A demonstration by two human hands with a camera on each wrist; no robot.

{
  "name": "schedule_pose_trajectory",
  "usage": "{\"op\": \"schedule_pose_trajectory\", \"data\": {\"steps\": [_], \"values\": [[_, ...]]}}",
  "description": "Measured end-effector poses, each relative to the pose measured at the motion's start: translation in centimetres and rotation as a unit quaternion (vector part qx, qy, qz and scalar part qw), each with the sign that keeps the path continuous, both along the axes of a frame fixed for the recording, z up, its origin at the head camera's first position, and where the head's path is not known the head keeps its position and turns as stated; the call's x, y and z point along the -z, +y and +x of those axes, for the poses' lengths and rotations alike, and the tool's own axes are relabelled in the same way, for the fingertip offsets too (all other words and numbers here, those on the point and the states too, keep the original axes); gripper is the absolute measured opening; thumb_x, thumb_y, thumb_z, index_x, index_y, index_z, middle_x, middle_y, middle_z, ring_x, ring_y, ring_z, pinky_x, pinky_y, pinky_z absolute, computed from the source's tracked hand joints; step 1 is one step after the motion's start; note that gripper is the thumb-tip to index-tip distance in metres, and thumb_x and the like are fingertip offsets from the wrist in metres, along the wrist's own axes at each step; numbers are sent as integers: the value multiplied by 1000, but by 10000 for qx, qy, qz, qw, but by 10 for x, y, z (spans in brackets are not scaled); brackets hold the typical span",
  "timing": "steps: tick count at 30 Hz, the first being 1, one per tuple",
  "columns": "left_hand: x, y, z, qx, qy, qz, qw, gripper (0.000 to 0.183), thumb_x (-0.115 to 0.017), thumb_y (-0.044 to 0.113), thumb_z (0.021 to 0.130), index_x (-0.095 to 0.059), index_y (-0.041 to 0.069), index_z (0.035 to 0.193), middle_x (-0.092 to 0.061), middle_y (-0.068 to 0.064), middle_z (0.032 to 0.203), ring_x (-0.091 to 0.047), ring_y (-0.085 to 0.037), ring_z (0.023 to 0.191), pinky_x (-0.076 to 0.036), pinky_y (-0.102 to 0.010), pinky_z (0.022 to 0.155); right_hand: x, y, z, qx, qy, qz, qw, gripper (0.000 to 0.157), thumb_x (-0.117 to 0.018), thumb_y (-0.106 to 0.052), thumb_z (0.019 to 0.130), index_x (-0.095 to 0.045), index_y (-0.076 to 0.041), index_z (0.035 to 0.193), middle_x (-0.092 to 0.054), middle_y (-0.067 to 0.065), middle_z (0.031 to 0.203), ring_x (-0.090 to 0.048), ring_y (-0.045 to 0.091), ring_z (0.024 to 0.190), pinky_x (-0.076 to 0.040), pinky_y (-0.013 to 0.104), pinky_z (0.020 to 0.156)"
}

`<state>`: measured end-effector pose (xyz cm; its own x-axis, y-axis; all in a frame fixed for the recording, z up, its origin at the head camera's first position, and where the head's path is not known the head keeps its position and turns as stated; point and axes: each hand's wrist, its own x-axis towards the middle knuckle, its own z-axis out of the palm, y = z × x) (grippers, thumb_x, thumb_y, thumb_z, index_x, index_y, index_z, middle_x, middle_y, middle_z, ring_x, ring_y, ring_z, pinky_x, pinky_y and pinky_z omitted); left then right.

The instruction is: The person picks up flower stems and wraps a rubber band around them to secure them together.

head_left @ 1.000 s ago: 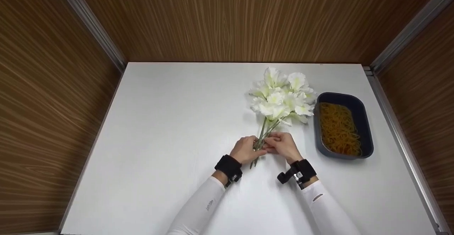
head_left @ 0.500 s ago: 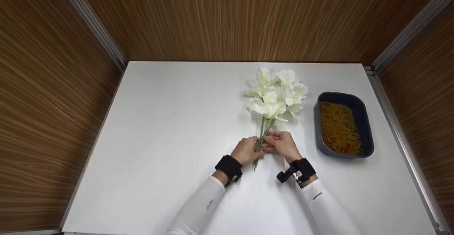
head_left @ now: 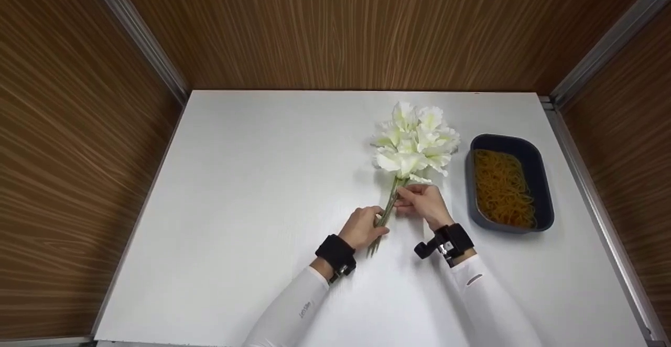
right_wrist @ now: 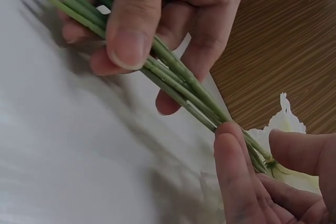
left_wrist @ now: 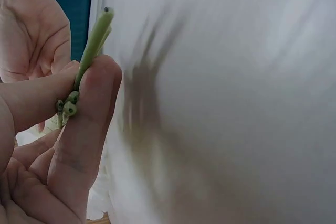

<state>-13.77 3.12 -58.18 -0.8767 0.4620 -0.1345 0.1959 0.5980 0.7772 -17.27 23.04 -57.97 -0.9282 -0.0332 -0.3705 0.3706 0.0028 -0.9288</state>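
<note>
So there's a white flower bouquet (head_left: 414,145) over the tabletop (head_left: 251,179), right of the middle, with the blooms toward the far edge and the stem ends angled down toward the near edge. Petals are ruffled and kinda greenish-yellow at the centers. Both hands are on it. The left hand (head_left: 361,227) has the lower one, its grip pinched round the green stems (right_wrist: 184,80) between thumb and fingers, and a few ends poke out past it at slightly different lengths. The right hand (head_left: 425,203) is higher up, right below the blooms, with its grip loosely round the stems too; can't really tell how tight. From the left wrist you get the cut ends nearly head-on, with a blurry shadow on the white surface. Over by the right edge, nearer the far right corner than the near one, sits a dark blue bin (head_left: 529,163) with a tangle of what look like orange-yellow rubber bands (head_left: 502,190) in it, just beside the bouquet but not touching. Wood-grain panels (head_left: 335,32) stand along the far, left and right edges.
</note>
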Motion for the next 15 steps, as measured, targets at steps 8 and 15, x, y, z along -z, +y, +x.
{"op": "schedule_pose_trajectory", "data": {"steps": [8, 15], "values": [[-4, -1, 15, 144, 297, -174, 9993, 31, -78, 14, 95, -69, 2, 122, -78, -10, 90, -65, -10, 69, -46, -19, 64, -5, -2, 1, 362, -39, -200, 9991, 31, -79, -13, 95, -61, -1, 117, -76, -3, 81, -74, 12, 59, -64, 30, 64], [-6, -2, 24, 133, 263, -107, 9995, 32, -76, 12, 96, -68, 4, 126, -79, -9, 91, -69, -10, 73, -49, -18, 64, -9, -3, 4, 452, 61, -138, 9989, 34, -82, -12, 92, -59, -4, 116, -77, -4, 77, -73, 9, 57, -62, 25, 61]]}}
